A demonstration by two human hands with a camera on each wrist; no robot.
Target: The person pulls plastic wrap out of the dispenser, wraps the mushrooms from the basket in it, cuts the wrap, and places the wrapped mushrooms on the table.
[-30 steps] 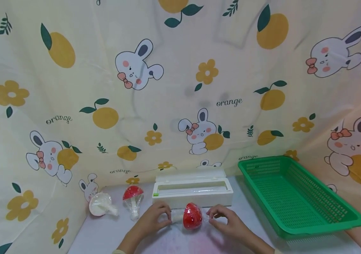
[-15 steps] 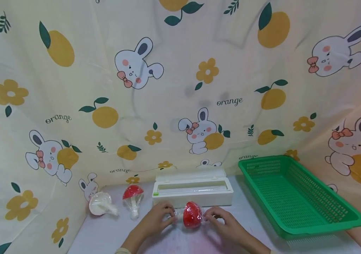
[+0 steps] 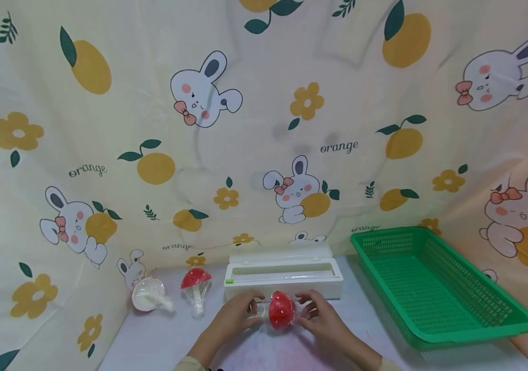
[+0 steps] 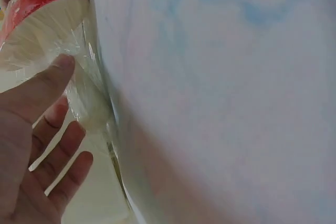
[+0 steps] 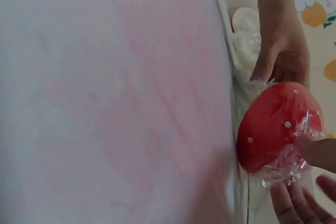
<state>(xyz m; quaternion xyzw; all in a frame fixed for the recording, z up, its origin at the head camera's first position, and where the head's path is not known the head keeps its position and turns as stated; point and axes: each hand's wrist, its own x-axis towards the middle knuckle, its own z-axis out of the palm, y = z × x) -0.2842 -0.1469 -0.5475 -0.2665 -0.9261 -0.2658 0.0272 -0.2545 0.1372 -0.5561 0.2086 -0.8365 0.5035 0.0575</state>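
Observation:
A toy mushroom (image 3: pixel 281 310) with a white-spotted red cap lies sideways on the table, wrapped in clear plastic film. At its pale stem, my left hand (image 3: pixel 233 315) holds the wrapped end, thumb on the film in the left wrist view. My right hand (image 3: pixel 325 320) holds the film at the cap's top; in the right wrist view its thumb presses on the wrapped cap (image 5: pixel 273 127) and its fingers lie at the crumpled film below. Two more film-wrapped mushrooms lie to the left: one red-capped (image 3: pixel 196 286), one showing its white underside (image 3: pixel 149 294).
Just behind the hands stands a white film dispenser box (image 3: pixel 287 291) with its lid raised. A long green plastic basket (image 3: pixel 465 337) stands on the right. Patterned cloth (image 3: pixel 254 129) hangs behind and at both sides of the white table (image 3: pixel 148 342).
Both hands have moved slightly up and closer in around the mushroom. The right hand went from pinching the film's outer end to holding it against the cap. The head view shifted a little.

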